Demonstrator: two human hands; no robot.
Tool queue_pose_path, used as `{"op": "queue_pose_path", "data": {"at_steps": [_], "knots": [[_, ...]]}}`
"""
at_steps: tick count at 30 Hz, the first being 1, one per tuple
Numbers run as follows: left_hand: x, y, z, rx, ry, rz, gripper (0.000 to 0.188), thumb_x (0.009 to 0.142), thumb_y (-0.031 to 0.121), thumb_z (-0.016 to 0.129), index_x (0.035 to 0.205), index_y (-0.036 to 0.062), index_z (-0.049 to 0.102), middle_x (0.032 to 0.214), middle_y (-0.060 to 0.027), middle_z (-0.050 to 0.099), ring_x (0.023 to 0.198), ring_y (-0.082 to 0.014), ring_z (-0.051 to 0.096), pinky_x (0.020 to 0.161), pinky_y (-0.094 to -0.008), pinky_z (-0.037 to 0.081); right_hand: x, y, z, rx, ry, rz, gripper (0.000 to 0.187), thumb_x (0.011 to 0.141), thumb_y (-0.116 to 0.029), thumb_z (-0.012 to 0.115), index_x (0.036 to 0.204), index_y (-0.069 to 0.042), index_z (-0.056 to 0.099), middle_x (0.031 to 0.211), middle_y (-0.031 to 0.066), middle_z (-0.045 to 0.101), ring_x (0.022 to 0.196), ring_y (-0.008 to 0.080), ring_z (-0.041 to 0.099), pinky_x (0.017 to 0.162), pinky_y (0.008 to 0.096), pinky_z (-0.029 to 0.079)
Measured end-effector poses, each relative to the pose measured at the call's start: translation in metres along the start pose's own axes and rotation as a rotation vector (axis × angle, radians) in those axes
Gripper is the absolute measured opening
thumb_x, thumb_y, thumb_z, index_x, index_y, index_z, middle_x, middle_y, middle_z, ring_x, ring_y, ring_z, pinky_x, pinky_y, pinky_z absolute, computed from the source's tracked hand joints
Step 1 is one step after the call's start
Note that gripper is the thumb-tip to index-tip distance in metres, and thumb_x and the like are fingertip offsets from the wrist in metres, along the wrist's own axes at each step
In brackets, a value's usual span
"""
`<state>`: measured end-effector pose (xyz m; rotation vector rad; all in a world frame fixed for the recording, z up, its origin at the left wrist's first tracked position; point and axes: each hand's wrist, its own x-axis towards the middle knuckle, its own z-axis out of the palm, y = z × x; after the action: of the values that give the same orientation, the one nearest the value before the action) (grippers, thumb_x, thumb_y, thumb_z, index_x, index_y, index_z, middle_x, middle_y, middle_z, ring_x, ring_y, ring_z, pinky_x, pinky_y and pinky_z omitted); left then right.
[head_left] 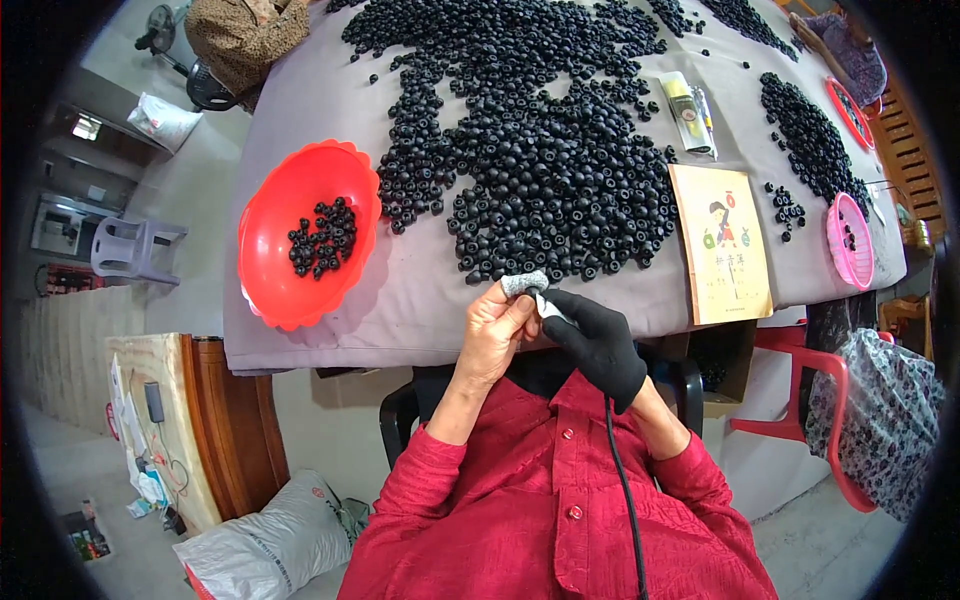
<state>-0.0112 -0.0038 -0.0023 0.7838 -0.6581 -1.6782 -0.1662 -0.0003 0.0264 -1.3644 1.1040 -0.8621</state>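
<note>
My bare left hand is closed at the table's near edge, its fingers pinched together. A grey speckled fabric wrap covers the tip of one finger. My right hand, in a black glove, is closed against the left fingertips. A small whitish piece shows between the hands; what kind it is, and whether a bead is held there, I cannot make out. Just beyond the hands spreads a large heap of black round beads with holes. A black cord hangs down below the right wrist.
On the cloth-covered table, a red scalloped bowl with some black beads stands left. Right are a yellow booklet, a small package, another bead heap and a pink basket. Another person sits far right.
</note>
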Motion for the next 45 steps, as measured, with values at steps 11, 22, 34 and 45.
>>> {"op": "queue_pose_path", "data": {"at_steps": [11,22,34,45], "knots": [[-0.003,0.003,0.002,0.104,0.009,0.009,0.020,0.088,0.007,0.052,0.107,0.0034,0.059,0.070,0.0020,0.055,0.059,-0.0038,0.047,0.055,-0.0155,0.039,0.002,0.006,0.000,-0.044,-0.008,-0.043,0.033,0.084,-0.018,0.059,0.113,-0.003,0.056,0.093,0.0125,0.064,0.085,0.0151,0.062,0.073,0.0272,0.048],[-0.002,-0.002,0.000,0.146,0.045,0.031,0.016,0.089,0.008,0.051,0.101,0.0042,0.061,0.063,0.0032,0.053,0.053,-0.0022,0.044,0.046,-0.0155,0.033,0.005,-0.008,-0.003,-0.139,-0.051,-0.029,0.031,0.085,-0.018,0.056,0.112,-0.002,0.056,0.089,0.0159,0.064,0.082,0.0177,0.063,0.071,0.0288,0.048],[-0.002,0.002,-0.002,0.187,0.014,-0.005,0.016,0.088,0.008,0.051,0.101,0.0046,0.061,0.062,0.0024,0.052,0.054,-0.0028,0.044,0.047,-0.0157,0.033,0.008,-0.001,-0.002,-0.206,-0.044,-0.039,0.032,0.085,-0.021,0.056,0.110,-0.002,0.057,0.088,0.0185,0.063,0.080,0.0190,0.063,0.069,0.0298,0.048],[-0.001,0.001,-0.001,0.012,-0.025,0.003,0.018,0.088,0.006,0.052,0.104,0.0015,0.060,0.071,0.0003,0.056,0.057,-0.0053,0.046,0.054,-0.0175,0.038,0.003,0.006,-0.007,-0.055,-0.093,-0.054,0.031,0.085,-0.018,0.057,0.111,-0.001,0.056,0.091,0.0130,0.065,0.083,0.0123,0.060,0.074,0.0280,0.048]]}}
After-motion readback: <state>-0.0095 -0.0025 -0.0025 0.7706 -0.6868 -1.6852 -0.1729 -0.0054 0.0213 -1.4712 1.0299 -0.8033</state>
